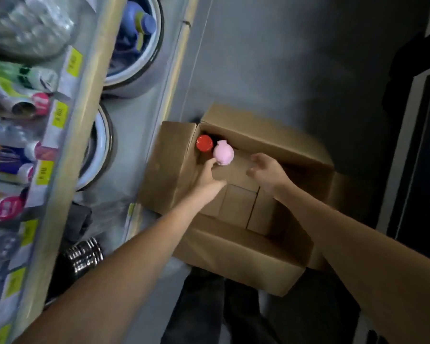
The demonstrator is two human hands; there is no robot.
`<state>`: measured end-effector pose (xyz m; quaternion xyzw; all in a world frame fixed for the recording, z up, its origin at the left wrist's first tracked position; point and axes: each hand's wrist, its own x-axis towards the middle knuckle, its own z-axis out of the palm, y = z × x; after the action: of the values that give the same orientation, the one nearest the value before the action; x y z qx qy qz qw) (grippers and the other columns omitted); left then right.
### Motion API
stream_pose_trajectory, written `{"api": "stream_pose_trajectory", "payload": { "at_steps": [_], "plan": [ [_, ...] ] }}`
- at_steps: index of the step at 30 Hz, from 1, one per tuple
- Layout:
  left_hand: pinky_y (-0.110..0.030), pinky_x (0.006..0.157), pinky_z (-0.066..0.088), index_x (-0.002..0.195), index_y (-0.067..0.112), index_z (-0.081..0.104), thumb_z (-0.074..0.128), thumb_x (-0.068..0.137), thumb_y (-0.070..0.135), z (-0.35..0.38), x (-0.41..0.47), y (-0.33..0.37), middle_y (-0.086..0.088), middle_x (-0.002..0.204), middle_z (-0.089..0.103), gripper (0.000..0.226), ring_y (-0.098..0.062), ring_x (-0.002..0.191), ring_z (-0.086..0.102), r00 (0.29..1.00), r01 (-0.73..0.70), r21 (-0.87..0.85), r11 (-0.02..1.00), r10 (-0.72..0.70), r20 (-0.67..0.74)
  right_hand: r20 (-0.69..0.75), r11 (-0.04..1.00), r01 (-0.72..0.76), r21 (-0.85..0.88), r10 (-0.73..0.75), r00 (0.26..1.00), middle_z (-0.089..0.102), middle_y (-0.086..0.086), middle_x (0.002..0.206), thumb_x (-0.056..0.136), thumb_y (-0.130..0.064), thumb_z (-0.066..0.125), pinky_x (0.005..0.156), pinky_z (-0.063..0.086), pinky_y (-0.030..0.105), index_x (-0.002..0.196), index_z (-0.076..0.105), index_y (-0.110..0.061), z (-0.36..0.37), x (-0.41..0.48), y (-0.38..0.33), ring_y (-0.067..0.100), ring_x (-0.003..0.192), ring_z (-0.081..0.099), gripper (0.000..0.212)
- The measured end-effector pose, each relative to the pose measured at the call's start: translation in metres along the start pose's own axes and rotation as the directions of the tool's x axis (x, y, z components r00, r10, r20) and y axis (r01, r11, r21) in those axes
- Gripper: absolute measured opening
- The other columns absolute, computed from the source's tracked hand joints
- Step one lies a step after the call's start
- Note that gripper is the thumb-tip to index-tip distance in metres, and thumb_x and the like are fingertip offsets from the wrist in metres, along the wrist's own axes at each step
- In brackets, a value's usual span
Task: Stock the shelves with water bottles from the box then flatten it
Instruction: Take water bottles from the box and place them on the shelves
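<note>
The cardboard box (253, 247) sat open on the floor (258, 58) beside the shelves (62, 167), nearly emptied. Only a red-capped bottle (204, 143) and a pink-capped bottle (223, 153) stood in its far corner, touching each other. The left hand (209, 178) reached against the pink-capped one, though whether its fingers had closed round it could not be told. The right hand (266, 170) hovered over the box with fingers loosely spread, holding nothing. Judging by this, stocking was almost finished; the last two bottles and the flattening remained.
</note>
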<state>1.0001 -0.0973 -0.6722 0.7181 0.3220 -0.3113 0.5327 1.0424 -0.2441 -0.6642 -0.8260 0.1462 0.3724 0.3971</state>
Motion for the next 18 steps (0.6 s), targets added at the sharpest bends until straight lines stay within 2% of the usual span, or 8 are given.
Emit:
{"api": "stream_pose_trajectory", "payload": {
  "at_steps": [2, 4, 7, 8, 10, 13, 15, 18],
  "plan": [
    [-0.009, 0.073, 0.044, 0.142, 0.012, 0.032, 0.054, 0.087, -0.008, 0.004, 0.041, -0.02, -0.001, 0.127, 0.044, 0.063, -0.001, 0.078, 0.045, 1.0, 0.009, -0.042, 0.999, -0.008, 0.013, 0.014, 1.0, -0.025, 0.019, 0.025, 1.0, 0.061, 0.006, 0.112, 0.087, -0.008, 0.056, 0.084, 0.043, 0.026, 0.132, 0.05, -0.011, 0.026, 0.041, 0.013, 0.021, 0.103, 0.056, 0.046],
    [-0.008, 0.063, 0.039, 0.145, 0.011, 0.028, 0.051, 0.087, -0.009, 0.006, 0.079, -0.037, -0.003, 0.128, 0.044, 0.066, 0.01, 0.072, 0.038, 1.0, 0.019, -0.054, 0.998, -0.019, 0.002, 0.021, 1.0, -0.017, 0.004, 0.017, 1.0, 0.057, 0.001, 0.097, 0.086, -0.007, 0.054, 0.076, 0.039, 0.023, 0.133, 0.049, -0.011, 0.05, 0.078, 0.026, 0.016, 0.09, 0.053, 0.048],
    [-0.004, 0.058, 0.038, 0.148, 0.011, 0.019, 0.051, 0.087, -0.009, 0.01, 0.115, -0.05, -0.007, 0.141, 0.039, 0.072, 0.007, 0.073, 0.038, 1.0, 0.002, -0.06, 0.998, -0.002, 0.007, 0.005, 1.0, -0.028, -0.012, 0.028, 1.0, 0.051, -0.001, 0.1, 0.086, -0.005, 0.055, 0.072, 0.035, 0.017, 0.135, 0.044, -0.01, 0.074, 0.118, 0.048, 0.017, 0.095, 0.052, 0.05],
    [0.0, 0.057, 0.037, 0.148, 0.009, 0.017, 0.052, 0.088, -0.009, 0.011, 0.125, -0.053, -0.009, 0.146, 0.034, 0.072, 0.002, 0.081, 0.041, 1.0, -0.012, -0.06, 0.998, 0.013, 0.019, 0.006, 1.0, -0.02, -0.022, 0.02, 1.0, 0.049, -0.002, 0.105, 0.087, -0.003, 0.055, 0.067, 0.034, 0.014, 0.136, 0.041, -0.009, 0.082, 0.13, 0.055, 0.019, 0.1, 0.051, 0.051],
    [0.003, 0.06, 0.034, 0.146, 0.003, 0.017, 0.05, 0.089, -0.01, 0.012, 0.145, -0.062, -0.013, 0.149, 0.03, 0.067, -0.004, 0.101, 0.034, 0.999, -0.028, -0.088, 0.996, 0.031, 0.025, 0.028, 0.999, 0.013, -0.044, -0.012, 1.0, 0.046, 0.0, 0.116, 0.086, 0.002, 0.056, 0.057, 0.033, 0.011, 0.136, 0.037, -0.006, 0.1, 0.153, 0.067, 0.017, 0.1, 0.045, 0.054],
    [0.002, 0.064, 0.035, 0.142, -0.001, 0.03, 0.05, 0.089, -0.009, 0.012, 0.169, -0.067, -0.01, 0.133, 0.042, 0.057, 0.001, 0.086, 0.04, 0.996, -0.064, -0.067, 0.996, 0.068, 0.06, 0.015, 0.999, 0.04, 0.024, -0.04, 0.999, 0.046, 0.01, 0.128, 0.083, 0.005, 0.061, 0.066, 0.036, 0.01, 0.137, 0.033, -0.001, 0.112, 0.176, 0.068, 0.017, 0.103, 0.044, 0.061],
    [-0.01, 0.08, 0.037, 0.141, 0.003, 0.034, 0.048, 0.088, -0.01, 0.011, 0.181, -0.073, -0.011, 0.136, 0.045, 0.056, 0.0, 0.097, 0.044, 0.993, -0.074, -0.06, 0.995, 0.08, 0.088, 0.018, 0.996, 0.072, 0.055, -0.073, 0.997, 0.048, 0.014, 0.13, 0.08, 0.007, 0.064, 0.079, 0.039, 0.018, 0.138, 0.031, -0.002, 0.122, 0.19, 0.069, 0.018, 0.107, 0.047, 0.067],
    [-0.027, 0.1, 0.035, 0.141, 0.009, 0.034, 0.043, 0.085, -0.013, 0.011, 0.186, -0.078, -0.006, 0.136, 0.046, 0.06, -0.014, 0.119, 0.044, 0.985, -0.09, -0.093, 0.992, 0.102, 0.139, 0.036, 0.984, 0.067, 0.167, -0.074, 0.997, 0.043, 0.016, 0.128, 0.075, 0.019, 0.062, 0.072, 0.044, 0.031, 0.139, 0.024, -0.001, 0.13, 0.196, 0.072, 0.025, 0.113, 0.048, 0.077]
  ]
}}
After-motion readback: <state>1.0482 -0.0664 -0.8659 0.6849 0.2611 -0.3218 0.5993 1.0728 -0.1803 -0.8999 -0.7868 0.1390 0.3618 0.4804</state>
